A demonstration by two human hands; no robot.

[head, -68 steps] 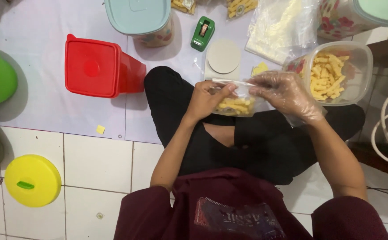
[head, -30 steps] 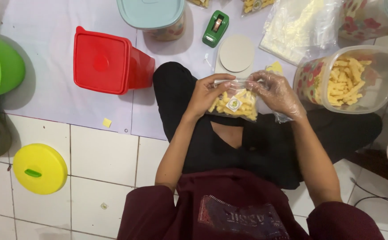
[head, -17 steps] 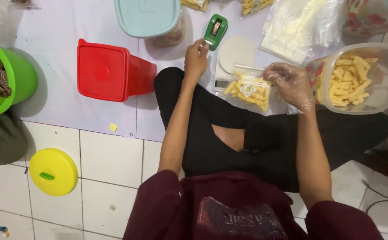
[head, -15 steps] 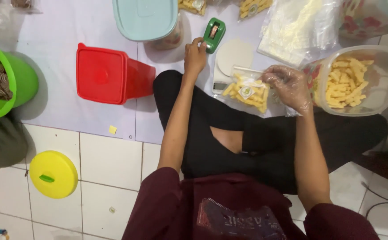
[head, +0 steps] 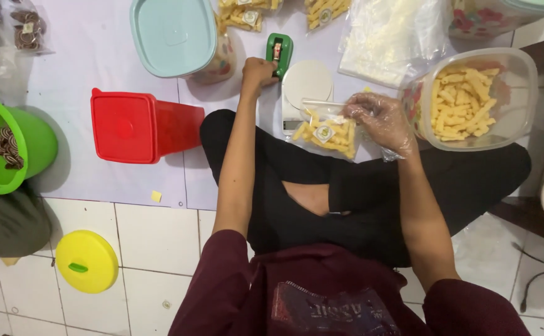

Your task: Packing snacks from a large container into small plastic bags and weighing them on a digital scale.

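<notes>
My left hand (head: 258,71) is stretched forward, its fingers curled on the near edge of a small green dispenser (head: 279,52) lying on the mat. My right hand (head: 379,122), in a clear plastic glove, holds a small clear bag of yellow snack sticks (head: 324,130) by its top corner. The bag hangs just above my knee, beside a white round-topped scale (head: 305,84). A clear tub of the same yellow sticks (head: 471,99) stands right of my gloved hand.
On the pale mat are a red lidded box (head: 136,124), a tub with a teal lid (head: 175,36), a heap of clear bags (head: 390,37) and filled snack packs (head: 242,12). A green bucket (head: 11,148) and a yellow lid (head: 87,261) sit at the left.
Both hands were working on the bag together over my lap. My left hand has let go and reached forward to the green dispenser, while my right hand keeps the bag.
</notes>
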